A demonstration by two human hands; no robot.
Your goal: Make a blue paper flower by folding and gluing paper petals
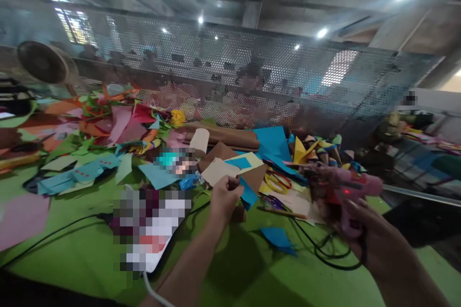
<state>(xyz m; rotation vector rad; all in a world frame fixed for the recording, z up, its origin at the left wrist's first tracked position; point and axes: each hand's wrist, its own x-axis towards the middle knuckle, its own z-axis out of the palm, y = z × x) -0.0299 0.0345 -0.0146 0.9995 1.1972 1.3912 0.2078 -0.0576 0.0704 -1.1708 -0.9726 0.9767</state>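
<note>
My left hand (pixel 226 197) is closed in a pinch over the middle of the table. A small blue paper piece (pixel 248 194) shows at its fingertips, with a bit of brown paper (pixel 239 214) just below. On the right, my right hand (pixel 363 220) is wrapped round the grip of a pink glue gun (pixel 360 184). A red light glows on the gun's side, and its nozzle points left. Between the hands, a loose blue paper cutout (pixel 279 241) lies on the green tabletop (pixel 248 268). Scissors with yellow and red handles (pixel 277 183) rest behind it.
A white power strip (pixel 169 230), partly blurred, lies left of my left arm. The glue gun's black cable (pixel 324 261) loops across the table. Coloured paper scraps (pixel 122 122) heap at the back left, near a fan (pixel 45 63). A perforated metal screen (pixel 230 76) stands behind.
</note>
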